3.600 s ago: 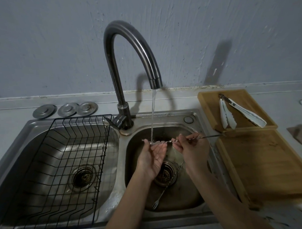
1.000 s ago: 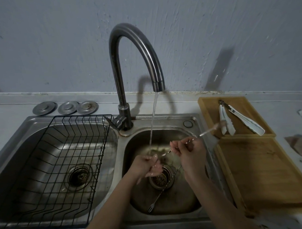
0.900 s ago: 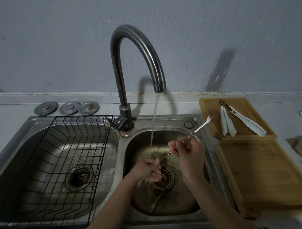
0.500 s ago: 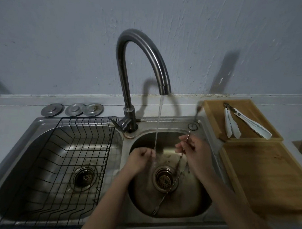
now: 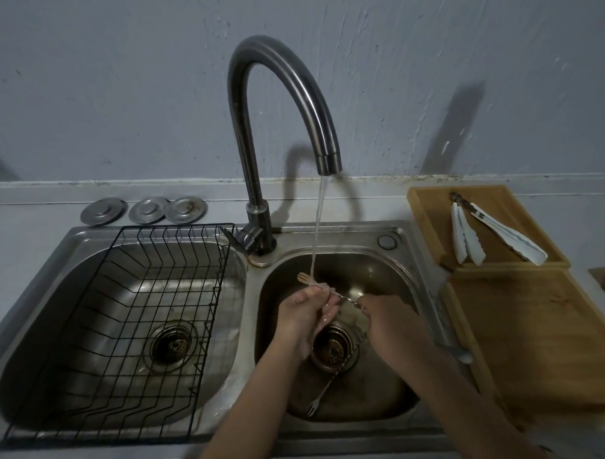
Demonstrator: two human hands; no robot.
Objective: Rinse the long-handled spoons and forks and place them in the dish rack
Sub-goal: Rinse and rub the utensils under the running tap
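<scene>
Both hands are over the right sink basin, under the running water. My right hand pinches the handle end of a thin long-handled fork, whose tines point up and left beside the stream. My left hand has its fingers wrapped around the fork's shaft, right under the water. A second long-handled fork lies on the basin floor, tines toward me, crossing the drain. The black wire dish rack sits in the left basin with nothing visible in it.
The curved tap stands between the basins, water flowing. Three round metal lids lie behind the rack. On the right counter, tongs with white tips rest on the small wooden board, with a larger wooden board in front. A utensil handle lies on the sink's right rim.
The fork has been turned round in my hands: its tines pointed up and right past the sink rim, now they point left under the stream. My left hand has closed on its shaft.
</scene>
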